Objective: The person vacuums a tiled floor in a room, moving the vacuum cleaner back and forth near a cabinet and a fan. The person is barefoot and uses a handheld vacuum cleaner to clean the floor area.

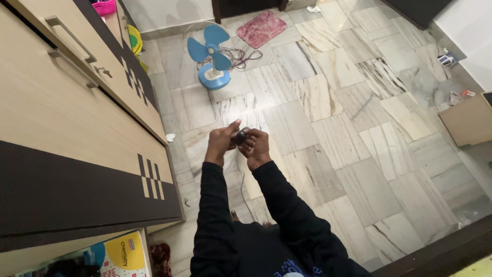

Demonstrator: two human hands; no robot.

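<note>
Nearest the camera, two black sleeves (241, 220) reach forward from the person's dark top, with a bare foot just showing on the floor between them. At their ends the hands meet over the marble-tiled floor (359, 154). The left hand (221, 141) is curled with its thumb raised, its fingertips closed on a small dark rounded object (241, 135); the right hand (256, 147) is folded around the same object from the other side, fingers bent over it. What the object is cannot be told, as the fingers hide most of it. To the left stands a beige wardrobe (61, 113) with dark checkered trim and metal handles, and a yellow book (123, 254) lies at its foot. Farther off, a small blue table fan (211, 55) stands on the floor with its cord coiled beside it, and beyond that lies a pink mat (261, 28). A cardboard sheet (469, 120) rests at the right edge.
</note>
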